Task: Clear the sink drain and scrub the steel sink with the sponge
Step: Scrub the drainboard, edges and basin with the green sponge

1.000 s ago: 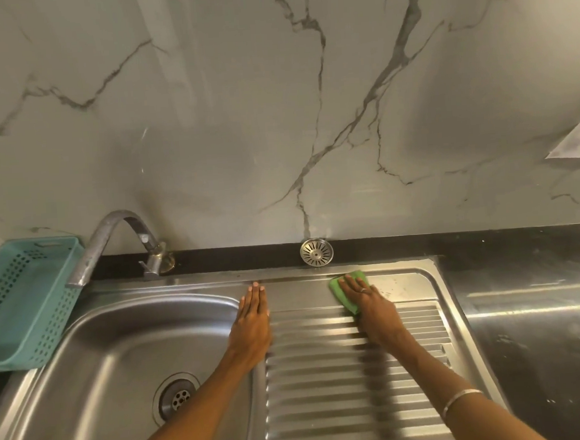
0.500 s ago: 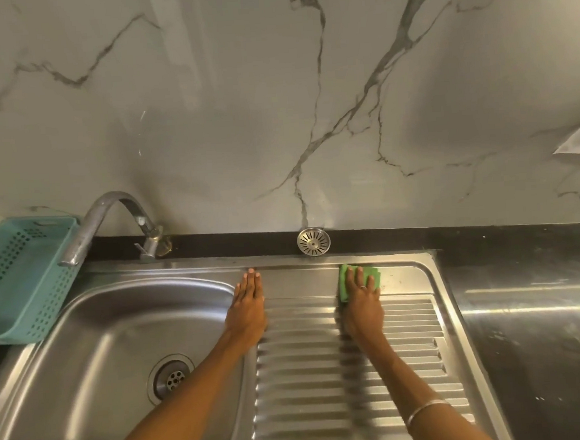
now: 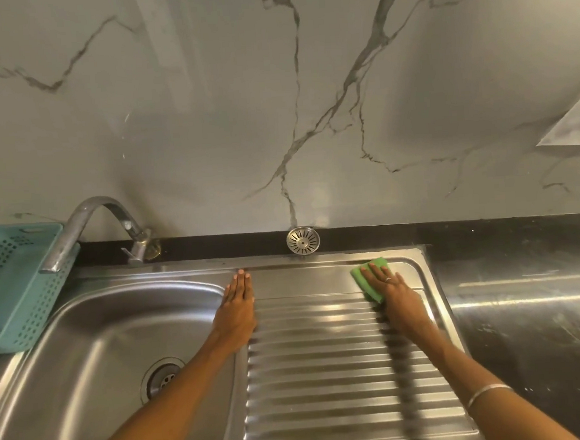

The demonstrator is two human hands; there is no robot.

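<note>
I am seeing the green sponge (image 3: 371, 279) lying at the far right corner of the sink's (image 3: 85, 354) ribbed drainboard (image 3: 326, 372), my right hand (image 3: 395, 293) pressing it flat with straight fingers. My left hand (image 3: 236, 309) is resting flat, fingers together, beside the basin. The strainer (image 3: 302, 240) is leaning against the wall behind.

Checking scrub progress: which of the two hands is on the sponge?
The right hand, at the drainboard's far right corner, presses flat fingers on the green sponge. The left hand lies bare on the steel beside the basin.
</note>
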